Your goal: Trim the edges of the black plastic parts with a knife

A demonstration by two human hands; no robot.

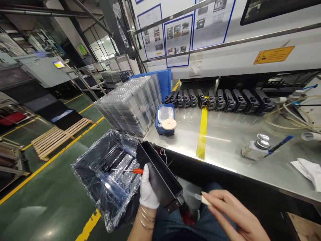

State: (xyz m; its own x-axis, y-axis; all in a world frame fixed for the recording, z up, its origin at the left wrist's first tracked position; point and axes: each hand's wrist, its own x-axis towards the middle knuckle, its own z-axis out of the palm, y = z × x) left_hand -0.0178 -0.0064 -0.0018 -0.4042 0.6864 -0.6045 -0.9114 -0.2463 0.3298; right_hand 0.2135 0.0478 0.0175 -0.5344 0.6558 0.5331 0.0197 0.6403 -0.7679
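Gripping a long, open-topped, black rectangular case (157,182) firmly in the white-gloved left hand (148,192), slanting it over the lap between a dark bin lined with clear plastic (87,174) and a shiny steel table (220,130). Holding also, beside the left thumb, a thin metal-shafted screwdriver with an orange-red handle (137,171), pointing it out over the bin. Pinching narrowly, between thumb and fingertips of the bare right hand (232,209), a small cream-coloured piece with a translucent, blurred tip (205,201), aiming it toward the case's near end; not showing clearly whether touching.
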